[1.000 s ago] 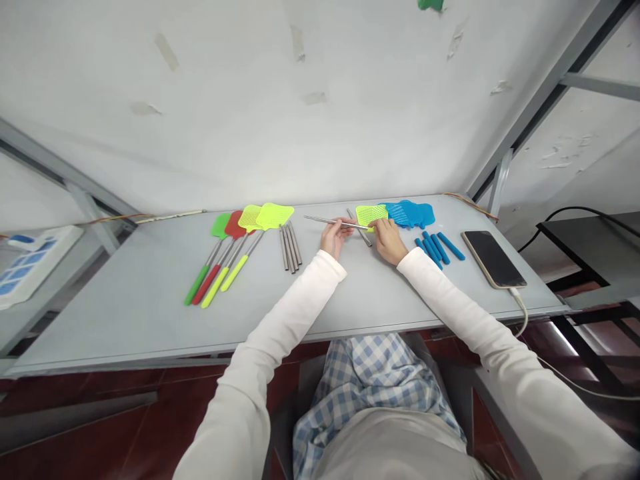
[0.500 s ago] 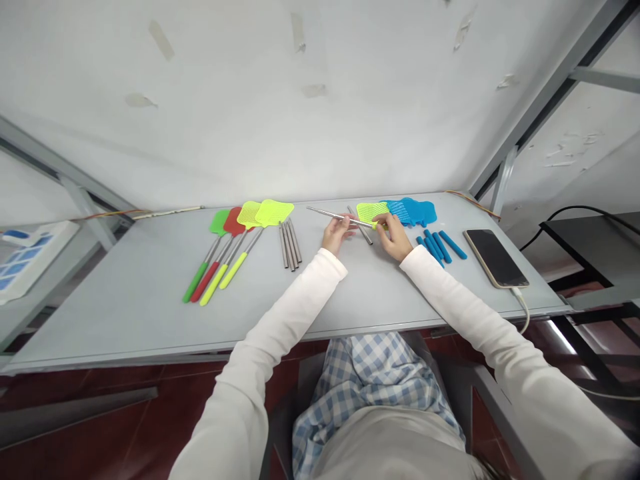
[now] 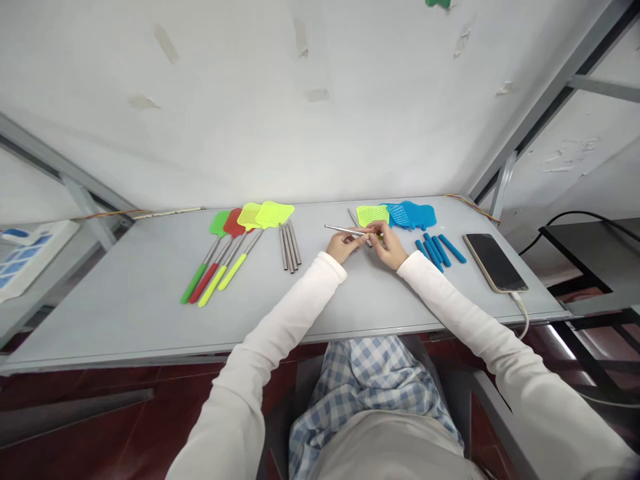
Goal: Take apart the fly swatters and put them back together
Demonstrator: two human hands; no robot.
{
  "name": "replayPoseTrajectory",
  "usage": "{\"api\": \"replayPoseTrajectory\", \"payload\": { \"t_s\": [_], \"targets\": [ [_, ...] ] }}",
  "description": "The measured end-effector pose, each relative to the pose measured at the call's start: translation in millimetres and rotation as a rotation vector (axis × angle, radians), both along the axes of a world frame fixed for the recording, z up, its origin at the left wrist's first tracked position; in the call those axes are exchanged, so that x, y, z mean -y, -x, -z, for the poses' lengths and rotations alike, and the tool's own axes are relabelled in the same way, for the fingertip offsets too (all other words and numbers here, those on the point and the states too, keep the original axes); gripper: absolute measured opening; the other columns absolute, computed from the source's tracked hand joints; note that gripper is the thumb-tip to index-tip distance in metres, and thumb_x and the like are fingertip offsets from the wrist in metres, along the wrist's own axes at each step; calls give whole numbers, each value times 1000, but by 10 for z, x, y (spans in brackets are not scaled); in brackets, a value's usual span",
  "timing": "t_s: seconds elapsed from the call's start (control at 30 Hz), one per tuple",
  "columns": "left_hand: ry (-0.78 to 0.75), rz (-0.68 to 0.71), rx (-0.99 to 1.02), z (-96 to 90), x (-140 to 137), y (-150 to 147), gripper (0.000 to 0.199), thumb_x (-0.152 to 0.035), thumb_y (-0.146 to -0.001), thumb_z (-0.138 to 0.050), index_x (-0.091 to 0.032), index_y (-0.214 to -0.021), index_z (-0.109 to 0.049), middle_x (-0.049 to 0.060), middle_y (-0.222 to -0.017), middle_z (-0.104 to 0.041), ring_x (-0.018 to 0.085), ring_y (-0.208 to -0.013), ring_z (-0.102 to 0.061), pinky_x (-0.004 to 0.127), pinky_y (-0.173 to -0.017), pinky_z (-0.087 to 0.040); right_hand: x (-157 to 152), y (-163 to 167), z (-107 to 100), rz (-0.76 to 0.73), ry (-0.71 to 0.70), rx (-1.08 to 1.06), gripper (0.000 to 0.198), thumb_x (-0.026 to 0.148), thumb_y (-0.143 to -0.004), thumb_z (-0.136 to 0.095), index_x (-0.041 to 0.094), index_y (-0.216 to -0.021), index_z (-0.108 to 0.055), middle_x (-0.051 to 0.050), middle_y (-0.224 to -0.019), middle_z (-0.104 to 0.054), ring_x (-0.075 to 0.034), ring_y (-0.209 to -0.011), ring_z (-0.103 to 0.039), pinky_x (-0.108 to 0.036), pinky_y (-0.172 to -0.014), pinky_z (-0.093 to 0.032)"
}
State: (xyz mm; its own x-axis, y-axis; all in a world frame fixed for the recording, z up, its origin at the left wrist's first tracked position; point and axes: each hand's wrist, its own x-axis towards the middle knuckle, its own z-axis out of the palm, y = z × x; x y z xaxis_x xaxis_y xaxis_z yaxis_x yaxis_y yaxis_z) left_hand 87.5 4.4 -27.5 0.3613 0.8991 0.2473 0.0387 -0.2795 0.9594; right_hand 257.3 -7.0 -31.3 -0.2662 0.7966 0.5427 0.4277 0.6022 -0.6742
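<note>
My left hand (image 3: 343, 247) is closed on a thin metal rod (image 3: 341, 230), which slants out past the fingers to the upper left. My right hand (image 3: 390, 248) meets it at the rod's other end, fingers pinched around a yellow-green handle grip that is almost wholly hidden. Just beyond the hands lies a yellow-green mesh fly swatter head (image 3: 373, 213). Another metal rod (image 3: 353, 217) rests on the table, partly covered by the hands. Blue swatter heads (image 3: 419, 215) overlap beside the yellow-green one, and several blue handle grips (image 3: 453, 249) lie in front of them.
Several metal rods (image 3: 289, 247) lie together left of my hands. Farther left are fly swatters with green (image 3: 195, 283), red (image 3: 207, 283) and yellow-green handles (image 3: 233, 272). A phone (image 3: 495, 261) with a white cable sits at the table's right. A wall backs the table.
My hands have come together, the left sliding along the rod toward the right hand. The rod's free end has shifted right and lower. The things on the table stay put.
</note>
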Motion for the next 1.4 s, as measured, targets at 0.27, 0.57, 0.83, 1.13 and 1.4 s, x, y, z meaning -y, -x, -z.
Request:
{"api": "replayPoseTrajectory", "payload": {
  "t_s": [0.27, 0.57, 0.83, 1.13, 1.4],
  "targets": [
    [10, -27, 17, 59, -38, -35, 46, -55, -72, -67, -18, -100, -65, 5, -97, -67, 7, -58, -51, 23, -54, -43, -7, 57, 8, 29, 148, -246, 40, 59, -89, -45, 24, -107, -45, -6, -95, -57, -20, -91, -58, -33, -74, -48],
    [137, -232, 309, -62, -49, 40, 34, -54, -83, -53, -21, -79, -43, 0, -82, -62, 9, -61, -59, 24, -58, -47, -163, -180, 49, 319, -84, 391, 40, 35, -93, -37, 16, -123, -53, -15, -131, -54, -29, -129, -40, -46, -106, -29],
    [-15, -290, 184, -41, -58, 51, 34, -57, -86, -50, -24, -96, -53, -7, -57, -38, 8, -43, -35, 22, -45, -33, -75, -144, 14, 448, 14, 725, 41, 47, -83, -57, 12, -105, -59, -18, -111, -59, -35, -108, -47, -45, -92, -32],
    [-358, -402, -383, 19, -115, 151, 18, -34, -88, -55, -21, -97, -64, 5, -90, -61, 17, -83, -55, 28, -72, -42, -143, -229, -11, 357, 19, 770, 49, 50, -84, -60, 14, -117, -62, -17, -113, -66, -33, -105, -54, -40, -85, -37],
    [-418, -535, -608, -14, -140, 239, 25, -43, -90, -52, -24, -99, -67, 5, -86, -56, 20, -86, -52, 33, -81, -38, -146, -184, -97, 536, -118, 492, 33, 38, -95, -44, 18, -107, -67, -11, -94, -71, -25, -97, -57, -37, -87, -39]
  ]
}}
